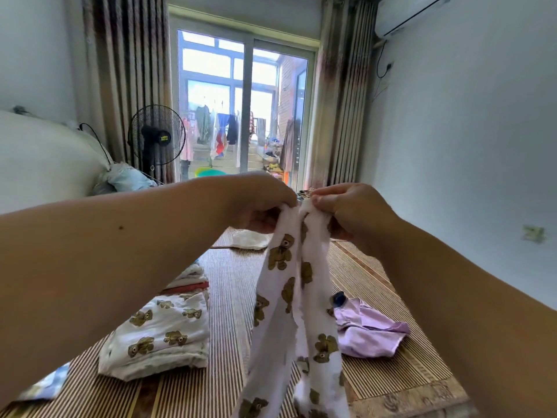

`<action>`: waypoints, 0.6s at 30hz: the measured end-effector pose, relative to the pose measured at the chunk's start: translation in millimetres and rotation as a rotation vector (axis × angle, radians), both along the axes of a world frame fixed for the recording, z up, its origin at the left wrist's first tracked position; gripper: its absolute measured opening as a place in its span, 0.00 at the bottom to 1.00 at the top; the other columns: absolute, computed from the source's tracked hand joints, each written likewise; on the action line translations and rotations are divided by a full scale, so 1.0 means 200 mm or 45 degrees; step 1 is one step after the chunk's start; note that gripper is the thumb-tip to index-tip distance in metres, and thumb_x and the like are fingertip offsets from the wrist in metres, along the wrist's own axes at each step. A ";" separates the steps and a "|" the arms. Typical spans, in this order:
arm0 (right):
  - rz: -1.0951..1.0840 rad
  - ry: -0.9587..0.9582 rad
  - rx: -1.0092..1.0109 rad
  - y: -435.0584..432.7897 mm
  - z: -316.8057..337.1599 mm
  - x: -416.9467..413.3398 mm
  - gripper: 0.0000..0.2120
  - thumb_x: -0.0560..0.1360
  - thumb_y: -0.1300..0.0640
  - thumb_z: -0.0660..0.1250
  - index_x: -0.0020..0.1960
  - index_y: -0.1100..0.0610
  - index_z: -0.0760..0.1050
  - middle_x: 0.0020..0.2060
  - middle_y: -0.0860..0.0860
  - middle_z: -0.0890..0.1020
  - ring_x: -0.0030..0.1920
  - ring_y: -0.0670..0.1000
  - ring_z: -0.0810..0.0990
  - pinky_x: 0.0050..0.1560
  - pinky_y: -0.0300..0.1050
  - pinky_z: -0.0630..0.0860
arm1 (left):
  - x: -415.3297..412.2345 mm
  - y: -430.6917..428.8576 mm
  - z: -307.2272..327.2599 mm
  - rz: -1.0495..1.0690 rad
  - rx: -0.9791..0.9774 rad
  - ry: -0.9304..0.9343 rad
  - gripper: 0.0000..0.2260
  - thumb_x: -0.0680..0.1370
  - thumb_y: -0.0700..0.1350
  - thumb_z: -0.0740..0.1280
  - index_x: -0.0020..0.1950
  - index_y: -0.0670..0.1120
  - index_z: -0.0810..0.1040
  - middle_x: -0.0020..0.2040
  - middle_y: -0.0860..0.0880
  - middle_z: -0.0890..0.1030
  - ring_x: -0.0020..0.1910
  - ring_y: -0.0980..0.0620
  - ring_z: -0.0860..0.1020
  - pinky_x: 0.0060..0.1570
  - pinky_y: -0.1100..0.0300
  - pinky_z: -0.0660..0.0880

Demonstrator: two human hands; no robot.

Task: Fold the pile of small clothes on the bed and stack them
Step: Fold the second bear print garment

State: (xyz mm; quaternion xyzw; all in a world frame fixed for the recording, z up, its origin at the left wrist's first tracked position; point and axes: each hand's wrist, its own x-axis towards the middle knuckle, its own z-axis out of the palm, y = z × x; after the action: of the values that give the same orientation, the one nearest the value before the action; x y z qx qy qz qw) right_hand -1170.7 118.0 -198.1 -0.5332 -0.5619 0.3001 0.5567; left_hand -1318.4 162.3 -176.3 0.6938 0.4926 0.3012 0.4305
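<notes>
The striped mat is covering the bed, and on its left a folded bear-print cloth is lying in front of a small stack of folded clothes, while a crumpled lilac top is waiting on the right. The person is holding bear-print trousers up over the mat, the left hand and right hand both pinching the waistband close together. The legs are dangling unevenly, so laying them down carelessly is likely to leave a crooked fold
</notes>
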 end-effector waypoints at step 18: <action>0.228 -0.014 0.032 0.02 0.11 0.12 0.13 0.74 0.73 0.59 0.46 0.61 0.80 0.37 0.54 0.82 0.32 0.47 0.82 0.31 0.38 0.78 | -0.07 0.13 -0.12 -0.383 0.009 -0.079 0.06 0.75 0.44 0.69 0.52 0.49 0.79 0.52 0.51 0.83 0.57 0.50 0.78 0.63 0.51 0.69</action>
State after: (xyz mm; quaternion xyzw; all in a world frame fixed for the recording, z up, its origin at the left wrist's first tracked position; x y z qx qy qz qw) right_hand -1146.5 122.2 -177.0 -0.4754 -0.6141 0.3387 0.5311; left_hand -1332.1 187.8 -201.2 0.7515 0.3685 0.2563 0.4835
